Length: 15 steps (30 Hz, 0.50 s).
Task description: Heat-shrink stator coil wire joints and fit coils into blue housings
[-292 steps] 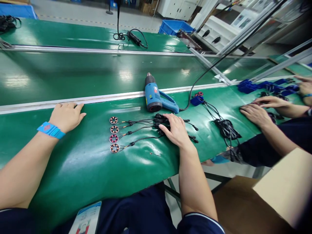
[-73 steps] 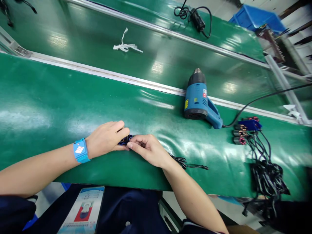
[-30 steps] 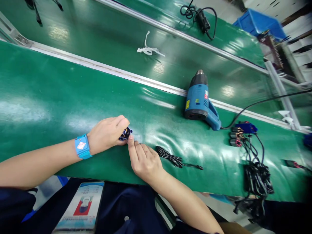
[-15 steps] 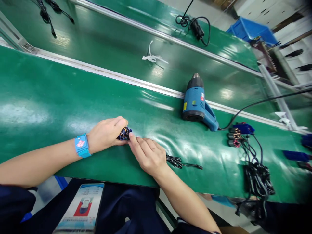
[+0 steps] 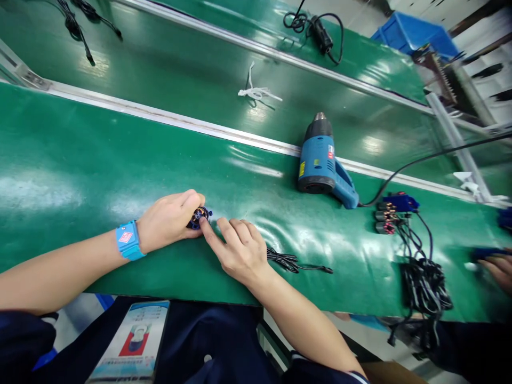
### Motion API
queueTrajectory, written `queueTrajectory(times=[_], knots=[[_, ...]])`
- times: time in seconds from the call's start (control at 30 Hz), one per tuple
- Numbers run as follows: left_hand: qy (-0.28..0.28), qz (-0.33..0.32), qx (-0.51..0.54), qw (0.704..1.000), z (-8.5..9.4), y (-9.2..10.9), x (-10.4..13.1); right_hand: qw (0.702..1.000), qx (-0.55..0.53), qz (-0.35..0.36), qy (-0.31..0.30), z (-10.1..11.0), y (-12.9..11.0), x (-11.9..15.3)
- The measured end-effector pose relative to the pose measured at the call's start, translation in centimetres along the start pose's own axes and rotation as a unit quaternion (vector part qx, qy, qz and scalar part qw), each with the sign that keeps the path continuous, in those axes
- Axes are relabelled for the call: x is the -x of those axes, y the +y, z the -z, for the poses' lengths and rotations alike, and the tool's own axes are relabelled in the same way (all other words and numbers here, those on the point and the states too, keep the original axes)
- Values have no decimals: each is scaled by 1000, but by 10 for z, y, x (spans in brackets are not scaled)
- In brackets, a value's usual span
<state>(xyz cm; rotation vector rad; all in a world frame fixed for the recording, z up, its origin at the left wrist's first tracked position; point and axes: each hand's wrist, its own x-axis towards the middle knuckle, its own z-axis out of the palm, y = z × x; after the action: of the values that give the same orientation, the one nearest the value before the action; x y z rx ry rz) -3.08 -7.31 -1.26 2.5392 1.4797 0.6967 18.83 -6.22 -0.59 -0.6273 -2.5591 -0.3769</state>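
Note:
My left hand (image 5: 172,220), with a blue wristband, is closed around a small round part (image 5: 199,217) with dark blue edges and copper-coloured windings. The index fingertip of my right hand (image 5: 240,248) rests on the face of that part, while its other fingers are apart from it and loosely bent. Under and beside my right hand lies a bundle of black cable (image 5: 286,260) on the green mat (image 5: 120,160).
A blue heat gun (image 5: 320,160) lies right of centre, its cord running right. Further right are wound parts (image 5: 386,216) with black cables (image 5: 426,288). Another person's hand (image 5: 498,266) is at the right edge. White ties (image 5: 258,93) lie beyond the metal rail (image 5: 180,118).
My right index finger has moved left onto the part's face, and the other fingers have spread somewhat. Another person's hand has appeared at the right edge. The view has shifted slightly.

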Motion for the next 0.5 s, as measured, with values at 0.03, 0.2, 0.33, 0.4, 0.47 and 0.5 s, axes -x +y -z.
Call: queueTrajectory(times=[0.03,0.2,0.33,0.4,0.47,0.5], knots=[[-2,3,3,1000,0,1,0,1000,3,-9,-7,0,-1,-1],[12,5,6,1000,-2,1,2,996,-40,-52,-64,-4,-7,-6],[73,-64,-35,995,2,0,4,994,-77,-54,-56,-8,-7,-6],[90,-105,-55,989,6,3,5,995,-79,-55,-40,-10,-7,-6],[85,-120,-73,986,10,7,5,994,-81,-60,-31,-11,-8,-6],[79,-116,-83,987,11,10,4,994,-83,-63,-30,-11,-8,-6]])
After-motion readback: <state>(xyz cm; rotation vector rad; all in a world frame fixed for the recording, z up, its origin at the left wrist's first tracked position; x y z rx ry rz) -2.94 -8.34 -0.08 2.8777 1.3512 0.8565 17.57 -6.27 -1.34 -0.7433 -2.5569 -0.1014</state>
